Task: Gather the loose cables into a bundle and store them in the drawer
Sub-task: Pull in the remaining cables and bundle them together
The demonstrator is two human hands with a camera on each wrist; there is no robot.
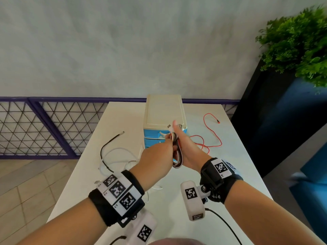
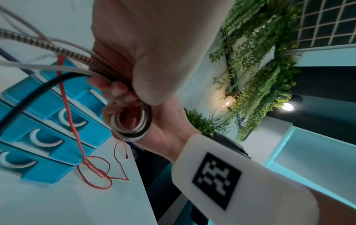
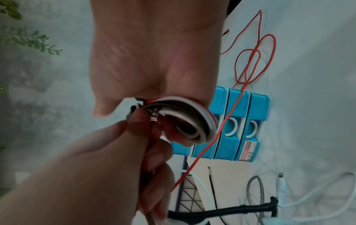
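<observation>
Red, white and braided cables (image 1: 177,150) sat coiled round the right hand (image 1: 187,149), the left hand (image 1: 155,156) pinching the loose strands right against it, both raised together just before the shut blue drawers (image 1: 154,134), tails trailing onto the table (image 1: 177,191).

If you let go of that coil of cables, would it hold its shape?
Probably not. The cable coil holds several springy loops, so it would likely spring open. The red cable trailing from it lies in limp curves, so it seems floppy and light.
</observation>
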